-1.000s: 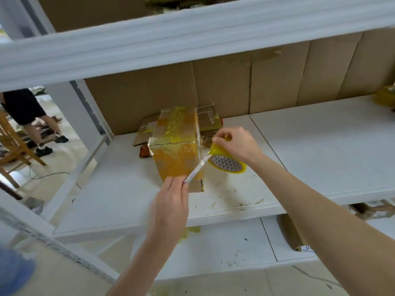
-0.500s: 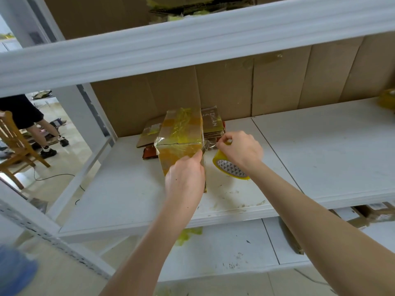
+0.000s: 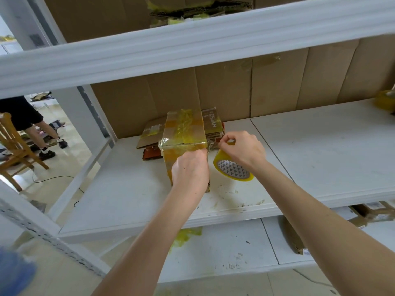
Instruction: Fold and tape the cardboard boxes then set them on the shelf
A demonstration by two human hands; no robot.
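The left hand (image 3: pixel 190 169) lies against the near face of the cardboard box (image 3: pixel 183 133), its knuckles up at the box's top near edge and right corner. The fingertips are hidden, so whether they pinch tape or only press it down cannot be told. Just to its right, the right hand (image 3: pixel 241 148) grips a yellow tape roll (image 3: pixel 233 169), thumb and forefinger pinched together above it. The two hands are close but not touching.

The box stands on the white shelf (image 3: pixel 320 157), towards its left end, with wrinkled yellow tape across its top and near face. Behind it, touching it, lies a stack of flattened cardboard (image 3: pixel 213 122), and brown cardboard sheets (image 3: pixel 224 90) line the back of the shelf.

Below, a lower shelf (image 3: pixel 224 248) holds a crumpled yellow tape scrap (image 3: pixel 188 233). Far left, past the shelf frame, a person in black shorts (image 3: pixel 21 116) stands by a wooden chair (image 3: pixel 12 146).
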